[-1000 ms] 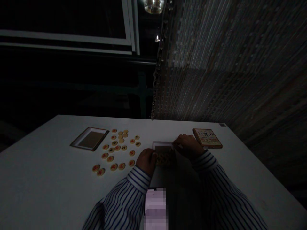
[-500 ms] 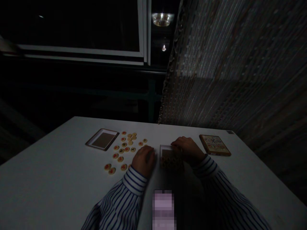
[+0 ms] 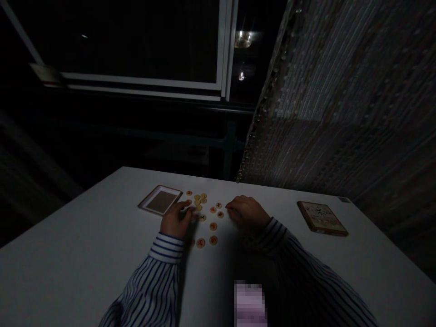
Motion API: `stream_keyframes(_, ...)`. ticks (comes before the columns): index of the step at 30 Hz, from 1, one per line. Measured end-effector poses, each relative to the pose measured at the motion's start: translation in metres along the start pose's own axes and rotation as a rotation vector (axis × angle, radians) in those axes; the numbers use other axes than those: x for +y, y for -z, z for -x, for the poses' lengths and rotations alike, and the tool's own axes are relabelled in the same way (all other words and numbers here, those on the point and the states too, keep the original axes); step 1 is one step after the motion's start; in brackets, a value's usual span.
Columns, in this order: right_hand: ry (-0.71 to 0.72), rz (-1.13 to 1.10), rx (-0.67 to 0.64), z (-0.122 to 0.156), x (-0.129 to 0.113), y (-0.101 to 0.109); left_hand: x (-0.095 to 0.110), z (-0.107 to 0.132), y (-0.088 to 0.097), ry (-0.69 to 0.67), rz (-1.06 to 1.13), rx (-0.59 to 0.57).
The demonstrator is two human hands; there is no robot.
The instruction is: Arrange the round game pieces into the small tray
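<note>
Several round Chinese chess pieces (image 3: 213, 226) with red or black characters lie on the white table, some of them plain side up. My left hand (image 3: 175, 221) is low over the left part of this group, thumb and forefinger apart, and it covers some pieces. To the right of the group, my right hand (image 3: 248, 212) has its fingers loosely bent and its fingertips close to a black-marked piece (image 3: 220, 214); I see nothing held in it. Under my right wrist, in deep shadow, more pieces (image 3: 250, 241) faintly show; the box around them is mostly hidden.
A shallow open box part (image 3: 143, 208) with a pale inside lies behind my left hand. On the right is a flat printed box lid (image 3: 323, 218). A bead curtain (image 3: 306, 91) hangs past the far edge, beside a dark window. A blurred pixelated patch covers the near edge.
My right hand has left the rim of the clear box and moved left to the pieces. My left hand has moved left over the pieces, its fingers now spread. The view has shifted slightly.
</note>
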State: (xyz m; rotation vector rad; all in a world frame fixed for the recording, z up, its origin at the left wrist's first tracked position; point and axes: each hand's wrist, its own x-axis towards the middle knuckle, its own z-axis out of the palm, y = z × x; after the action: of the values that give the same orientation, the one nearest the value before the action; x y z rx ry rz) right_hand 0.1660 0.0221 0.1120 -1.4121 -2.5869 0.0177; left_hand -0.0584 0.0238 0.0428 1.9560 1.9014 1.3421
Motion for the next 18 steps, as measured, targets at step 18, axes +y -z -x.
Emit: stream_keyframes(18,-0.004,-0.122,0.081,-0.049,-0.035,-0.058,-0.045,0.011,-0.015,0.003,-0.453,-0.049)
